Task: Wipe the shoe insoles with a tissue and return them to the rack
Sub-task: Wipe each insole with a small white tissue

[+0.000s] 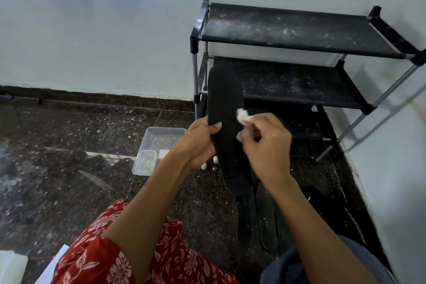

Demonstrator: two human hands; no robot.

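The right hand [265,143] pinches a crumpled white tissue [243,116] against the face of a black insole [224,108], placed so, it seems, to wipe along its length; the left hand [199,143] grips the insole's left edge, thumb across the front, holding it up and steady against the rubbing; two more insoles [255,217] lie on the floor just below, apparently awaiting their turn; beyond stands the dusty rack [299,30], its visible shelves bare; at left a clear plastic container [159,145] holds a smaller tub, contents unclear.
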